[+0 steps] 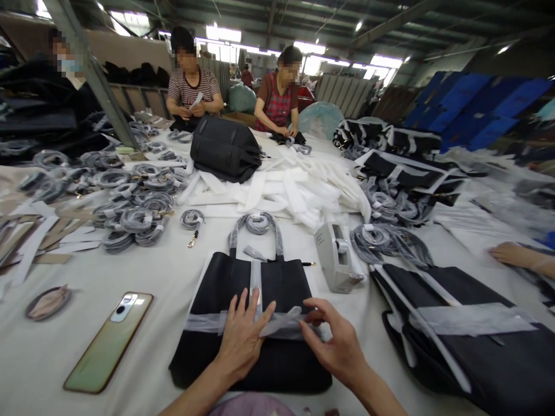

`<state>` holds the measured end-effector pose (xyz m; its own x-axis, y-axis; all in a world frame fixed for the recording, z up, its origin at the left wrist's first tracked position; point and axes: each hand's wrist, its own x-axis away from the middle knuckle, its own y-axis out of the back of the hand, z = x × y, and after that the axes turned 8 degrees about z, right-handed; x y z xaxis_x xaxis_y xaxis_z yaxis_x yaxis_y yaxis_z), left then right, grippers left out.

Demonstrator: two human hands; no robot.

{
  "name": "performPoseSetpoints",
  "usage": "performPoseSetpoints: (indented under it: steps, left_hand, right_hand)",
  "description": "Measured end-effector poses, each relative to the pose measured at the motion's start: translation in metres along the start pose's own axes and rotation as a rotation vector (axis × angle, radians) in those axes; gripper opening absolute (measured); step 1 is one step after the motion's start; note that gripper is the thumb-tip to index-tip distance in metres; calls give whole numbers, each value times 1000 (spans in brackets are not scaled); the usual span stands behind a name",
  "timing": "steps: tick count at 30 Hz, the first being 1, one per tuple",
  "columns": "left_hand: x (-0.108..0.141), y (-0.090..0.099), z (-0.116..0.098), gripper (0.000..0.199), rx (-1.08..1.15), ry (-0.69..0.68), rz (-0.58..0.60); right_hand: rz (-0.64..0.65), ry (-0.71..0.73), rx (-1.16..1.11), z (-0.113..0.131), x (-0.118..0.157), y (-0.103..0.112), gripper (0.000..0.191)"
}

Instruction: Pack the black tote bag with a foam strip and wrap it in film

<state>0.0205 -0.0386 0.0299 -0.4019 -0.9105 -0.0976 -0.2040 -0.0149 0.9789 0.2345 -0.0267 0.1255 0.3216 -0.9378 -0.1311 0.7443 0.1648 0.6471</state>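
A black handbag [208,352] lies flat in front of me, its wrapped handles [280,234] pointing away. A translucent strip [203,323] crosses its middle, and another strip [255,274] runs down from the top edge. My left hand [243,335] rests on the bag with fingers spread, pressing over the crossing of the strips. At the right end of the cross strip is my right hand [336,341], its thumb and forefinger curved around the strip's loose end. Whether those fingertips touch the strip is hard to tell. A coiled wrapped strap [256,223] sits between the handles.
A tape dispenser [340,260] stands beyond the bag's right corner. The phone [108,344] lies left, more black bags [489,358] right. Coiled straps [136,219] and white strips [286,185] cover the far table. Two people work opposite; another person's hand [520,257] is at right.
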Motion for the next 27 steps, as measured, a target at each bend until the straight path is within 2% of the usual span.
performPoseSetpoints:
  steps: [2, 4, 8, 11, 15, 18, 23, 27]
  left_hand:
    - [0, -1, 0, 78, -31, -4, -8]
    - [0, -3, 0, 80, -48, -7, -17]
    - [0, -6, 0, 82, -46, 0, -30]
    - [1, -6, -1, 80, -36, 6, -36]
    - [2, -6, -3, 75, -25, 9, -43]
    - [3, -5, -4, 75, -23, 15, -44]
    - [3, -5, -5, 75, -18, 26, -40]
    - [2, -5, -5, 76, -9, 25, -29]
  right_hand:
    - [56, 38, -7, 3, -10, 3, 37]
    - [112, -19, -93, 5, -17, 2, 38]
    - [196, -351, -450, 3, -20, -1, 30]
    - [239, -568, -659, 2, -15, -4, 32]
    - [204, -740, -826, 1, -7, -9, 37]
    - [166, -844, -968, 0, -3, -14, 33]
    - [95, -956, -1084, -5, 0, -21, 23]
    - [63, -897, -1016, -7, 1, -24, 17]
